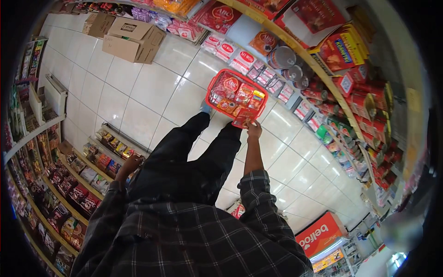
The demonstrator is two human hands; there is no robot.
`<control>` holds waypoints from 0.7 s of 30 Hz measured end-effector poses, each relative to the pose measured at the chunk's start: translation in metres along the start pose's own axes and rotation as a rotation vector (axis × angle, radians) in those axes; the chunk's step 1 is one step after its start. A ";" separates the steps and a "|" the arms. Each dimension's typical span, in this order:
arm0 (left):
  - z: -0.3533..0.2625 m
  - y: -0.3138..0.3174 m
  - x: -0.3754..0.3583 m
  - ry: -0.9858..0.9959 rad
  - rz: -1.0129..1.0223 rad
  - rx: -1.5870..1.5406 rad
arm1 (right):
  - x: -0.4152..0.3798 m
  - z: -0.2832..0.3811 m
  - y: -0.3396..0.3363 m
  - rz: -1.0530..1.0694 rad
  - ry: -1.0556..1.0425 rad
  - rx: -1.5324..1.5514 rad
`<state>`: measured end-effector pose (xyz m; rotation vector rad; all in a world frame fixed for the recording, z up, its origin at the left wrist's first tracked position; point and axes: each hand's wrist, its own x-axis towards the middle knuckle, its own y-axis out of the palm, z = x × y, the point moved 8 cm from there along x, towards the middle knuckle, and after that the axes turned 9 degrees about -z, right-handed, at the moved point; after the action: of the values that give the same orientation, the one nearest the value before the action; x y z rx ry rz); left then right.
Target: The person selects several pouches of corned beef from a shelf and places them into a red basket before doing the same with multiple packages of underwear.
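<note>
A red plastic basket [210, 87] filled with red packets stands on the floor ahead of my feet. My right hand [252, 128] is closed on the edge of a red packet [242, 118] at the basket's near right corner. The packet overlaps the rim there, and its underside is hidden. Out to the left, my left hand [133, 164] hangs beside a low shelf of snack packets [117, 144]. Its fingers are loosely bent and somewhat apart, with nothing visible in them.
Shelves with red cans [364, 105] and boxed goods curve along the right. White-and-red MI-WON packs [243, 60] line the bottom shelf beyond the basket. An open cardboard box [134, 40] sits on the tiled floor [152, 92]. Snack racks [69, 184] run along the left.
</note>
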<state>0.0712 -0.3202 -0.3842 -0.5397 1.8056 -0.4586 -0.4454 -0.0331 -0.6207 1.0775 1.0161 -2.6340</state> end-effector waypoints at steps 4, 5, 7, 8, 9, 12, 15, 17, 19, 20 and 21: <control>0.020 0.030 0.018 -0.219 0.136 -0.197 | 0.054 -0.006 0.034 -0.045 -0.191 0.076; -0.006 0.037 0.015 -0.210 0.151 -0.273 | 0.057 -0.005 0.042 0.033 -0.130 0.197; -0.055 0.045 0.005 -0.162 0.188 -0.251 | 0.045 0.019 0.040 0.101 -0.077 0.340; -0.076 0.047 0.002 -0.120 0.209 -0.158 | 0.043 0.035 0.038 0.102 -0.093 0.359; -0.087 0.048 0.001 -0.078 0.225 -0.070 | 0.047 0.040 0.040 0.108 -0.115 0.378; -0.087 0.044 -0.005 -0.122 0.167 -0.137 | 0.078 0.020 0.044 0.095 -0.093 0.241; -0.067 0.049 -0.009 -0.219 0.181 -0.236 | 0.117 -0.027 0.038 -0.114 -0.227 -0.143; -0.056 0.060 -0.011 -0.229 0.191 -0.229 | 0.123 -0.046 0.040 -0.043 -0.038 -0.091; -0.058 0.063 -0.011 -0.241 0.192 -0.204 | 0.102 -0.033 0.048 0.109 -0.053 -0.010; -0.062 0.063 -0.011 -0.247 0.191 -0.184 | 0.090 -0.027 0.054 0.186 -0.062 0.031; -0.065 0.065 -0.012 -0.252 0.192 -0.164 | 0.085 -0.028 0.059 0.192 -0.115 0.035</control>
<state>0.0038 -0.2579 -0.3925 -0.5063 1.6394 -0.1061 -0.4721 -0.0492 -0.7236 0.9647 0.8039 -2.5342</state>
